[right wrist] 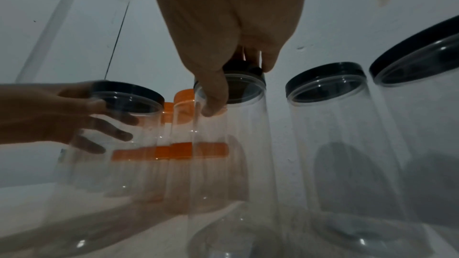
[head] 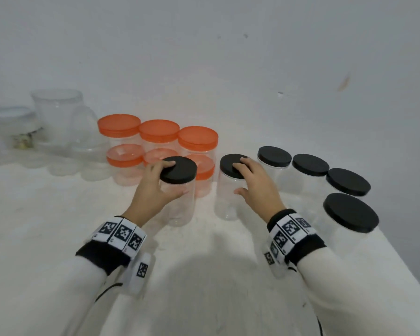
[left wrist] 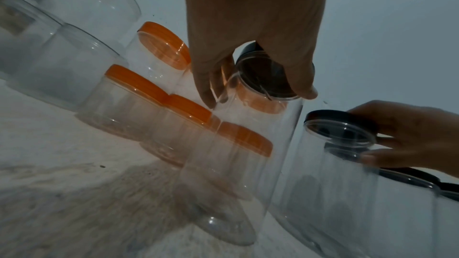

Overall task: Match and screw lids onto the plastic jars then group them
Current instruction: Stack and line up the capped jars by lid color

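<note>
Two tall clear jars with black lids stand side by side mid-table. My left hand (head: pixel 177 178) grips the left jar (head: pixel 180 207) at its top, fingers over the black lid (head: pixel 182 170), thumb on the wall. My right hand (head: pixel 238 179) holds the right jar (head: pixel 224 204) the same way, fingers on its lid (head: pixel 228 162). In the left wrist view my left hand (left wrist: pixel 258 95) wraps that lid (left wrist: pixel 263 74). In the right wrist view my right hand (right wrist: pixel 239 88) clasps its lid (right wrist: pixel 250 93). Both jars rest on the table.
Several black-lidded jars (head: pixel 310 164) curve along the right, one (head: pixel 350 212) near the table's right edge. Several orange-lidded jars (head: pixel 159 130) are stacked at the back centre. Clear lidless jars (head: pixel 56 115) sit at the far left by the wall.
</note>
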{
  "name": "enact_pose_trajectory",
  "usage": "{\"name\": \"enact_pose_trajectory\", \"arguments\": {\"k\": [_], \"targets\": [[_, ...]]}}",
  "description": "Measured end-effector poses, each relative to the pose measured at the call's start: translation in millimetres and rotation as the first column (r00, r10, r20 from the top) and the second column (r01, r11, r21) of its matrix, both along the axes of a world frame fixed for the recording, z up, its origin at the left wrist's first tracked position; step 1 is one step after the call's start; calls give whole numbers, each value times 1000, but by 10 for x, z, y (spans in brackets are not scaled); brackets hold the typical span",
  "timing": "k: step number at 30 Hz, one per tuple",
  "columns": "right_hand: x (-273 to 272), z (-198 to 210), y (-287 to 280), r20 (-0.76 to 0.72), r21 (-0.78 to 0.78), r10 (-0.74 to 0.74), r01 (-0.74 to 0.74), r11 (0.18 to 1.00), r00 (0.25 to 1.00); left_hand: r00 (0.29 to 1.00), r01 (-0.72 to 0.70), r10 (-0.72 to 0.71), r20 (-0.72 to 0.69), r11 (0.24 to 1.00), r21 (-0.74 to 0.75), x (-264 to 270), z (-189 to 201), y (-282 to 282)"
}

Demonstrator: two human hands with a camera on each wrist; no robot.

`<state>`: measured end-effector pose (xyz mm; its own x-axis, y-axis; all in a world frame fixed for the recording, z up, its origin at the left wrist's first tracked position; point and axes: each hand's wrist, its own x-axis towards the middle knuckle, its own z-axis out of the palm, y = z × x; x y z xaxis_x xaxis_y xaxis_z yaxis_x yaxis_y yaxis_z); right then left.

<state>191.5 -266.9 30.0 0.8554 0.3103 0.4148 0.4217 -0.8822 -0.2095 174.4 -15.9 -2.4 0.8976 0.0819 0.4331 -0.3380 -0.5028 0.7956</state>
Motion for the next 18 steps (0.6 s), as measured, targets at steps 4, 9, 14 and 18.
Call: {"name": "enact_pose_trajectory", "arguments": {"k": [4, 9, 14, 18], "targets": [[231, 32, 71, 23, -49, -14, 15, 999, 1000, 1000, 6, -6, -10, 1000, 7, 16, -15, 11], [468, 32, 128, 55, -60, -43, 46, 997, 998, 1000, 14, -14, -12, 1000, 4, 18, -38, 15], [638, 29, 169, 67, -97, -53, 60, 993, 996, 1000, 21, -21, -22, 1000, 2, 15, -33, 16], [681, 41, 182, 82, -108, -52, 61, 992, 995, 999, 26, -26, -22, 1000, 14, 12, -35, 18]]}}
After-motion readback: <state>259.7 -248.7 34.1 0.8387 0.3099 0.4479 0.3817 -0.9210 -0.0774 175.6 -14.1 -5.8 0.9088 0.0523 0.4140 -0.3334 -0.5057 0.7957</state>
